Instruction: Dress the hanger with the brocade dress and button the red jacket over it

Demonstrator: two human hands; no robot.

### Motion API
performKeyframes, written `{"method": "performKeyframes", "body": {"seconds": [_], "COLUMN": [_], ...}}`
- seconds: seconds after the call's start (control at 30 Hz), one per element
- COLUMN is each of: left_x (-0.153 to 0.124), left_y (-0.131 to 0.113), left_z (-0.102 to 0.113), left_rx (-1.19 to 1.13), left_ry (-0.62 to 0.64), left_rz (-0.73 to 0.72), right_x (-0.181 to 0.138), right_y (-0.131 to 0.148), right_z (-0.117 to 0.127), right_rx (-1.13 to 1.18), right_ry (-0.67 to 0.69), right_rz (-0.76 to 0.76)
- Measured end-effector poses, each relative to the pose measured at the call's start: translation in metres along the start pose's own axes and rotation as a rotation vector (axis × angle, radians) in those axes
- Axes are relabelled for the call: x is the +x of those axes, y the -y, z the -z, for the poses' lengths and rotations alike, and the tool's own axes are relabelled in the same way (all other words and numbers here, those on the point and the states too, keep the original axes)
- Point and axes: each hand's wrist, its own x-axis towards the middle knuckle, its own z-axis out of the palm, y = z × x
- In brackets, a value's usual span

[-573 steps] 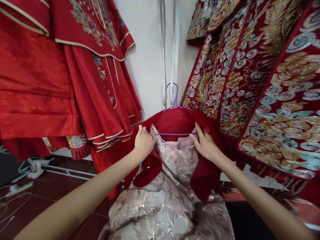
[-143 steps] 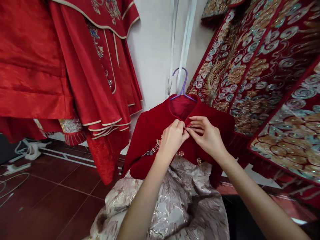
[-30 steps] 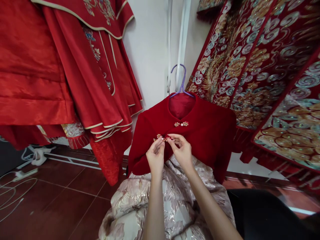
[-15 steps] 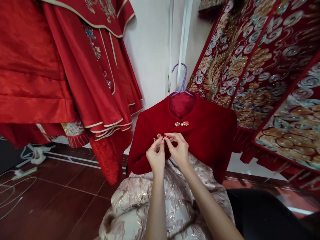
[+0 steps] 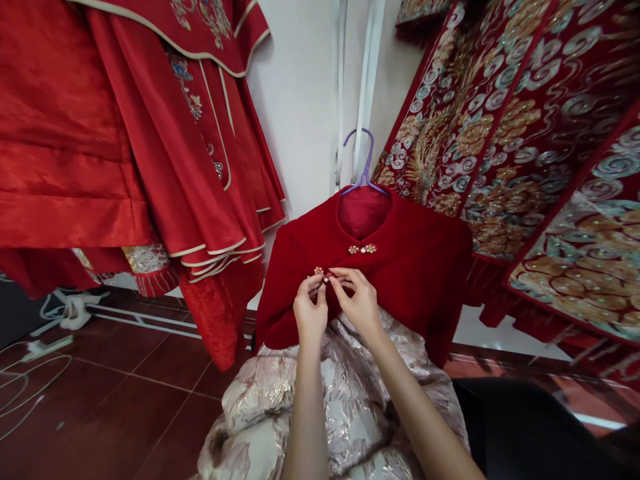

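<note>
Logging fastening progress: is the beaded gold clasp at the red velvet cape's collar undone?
No, the beaded gold clasp is hooked shut across the red velvet cape.

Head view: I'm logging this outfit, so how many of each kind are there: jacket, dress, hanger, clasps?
Jacket: 1
Dress: 1
Hanger: 1
Clasps: 2, the upper clasp and the lower clasp, which is pinched between left hand and right hand
Total: 5

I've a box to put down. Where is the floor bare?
Bare tiles lie between the hanging red robes and the brocade skirt, short of the white cables. Crowded: the left hand and right hand on the clasp, embroidered robes beside.
</note>
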Motion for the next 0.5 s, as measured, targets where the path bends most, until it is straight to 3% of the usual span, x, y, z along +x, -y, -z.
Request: {"method": "performKeyframes", "body": {"seconds": [0.2,0.37,0.5], "left_x": [0.000,0.001,0.002], "left_y": [-0.005,-0.006,0.001], "left_z": [0.023,0.039,0.042], "left_rx": [-0.014,0.066,0.098], "left_ry": [-0.073,-0.009,0.052], "left_rz": [0.070,0.102,0.102], "right_x": [-0.045,-0.075,-0.078], "right_y": [-0.007,-0.038,-0.046], "right_z": [0.052,0.085,0.102], "right_rx": [0.144,-0.168,-0.433], "right_ry": [0.246,0.535,0.455], "right_rz": [-0.262,-0.370,-0.368]}}
